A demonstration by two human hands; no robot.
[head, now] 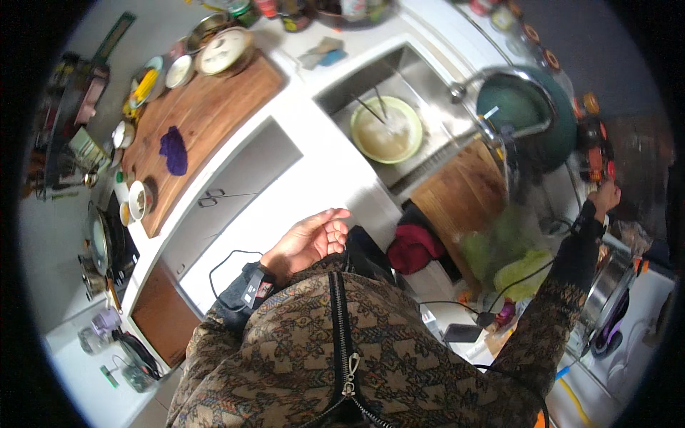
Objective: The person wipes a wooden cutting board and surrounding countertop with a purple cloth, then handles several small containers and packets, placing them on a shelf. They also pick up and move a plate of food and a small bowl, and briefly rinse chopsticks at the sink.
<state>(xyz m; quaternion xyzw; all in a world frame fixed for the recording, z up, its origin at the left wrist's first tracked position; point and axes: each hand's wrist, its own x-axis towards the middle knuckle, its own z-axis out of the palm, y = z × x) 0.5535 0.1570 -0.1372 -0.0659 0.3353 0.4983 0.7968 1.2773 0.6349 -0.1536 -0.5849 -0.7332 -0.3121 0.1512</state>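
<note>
My left hand (pixel 313 241) is in front of my jacket, palm partly up, its fingers loosely curled and apart with nothing in them. At the far right, my right hand (pixel 604 197) reaches to the dark bottles (pixel 595 152) by the wall, its fingers bent beside something red. Whether it grips anything is too small and blurred to tell. In the steel sink (pixel 428 75) stands a pale green bowl (pixel 374 142) of cloudy liquid, with two dark thin sticks leaning in it. A chrome faucet (pixel 522 72) arches over a dark green basin (pixel 562 136).
A wooden board (pixel 460 184) lies beside the sink, near leafy greens (pixel 522 273) and a dark red cloth (pixel 415 249). On the left wooden counter (pixel 214 128) are a purple cloth (pixel 174 151), a lidded pot (pixel 225 51) and bowls. Black cables run by both arms.
</note>
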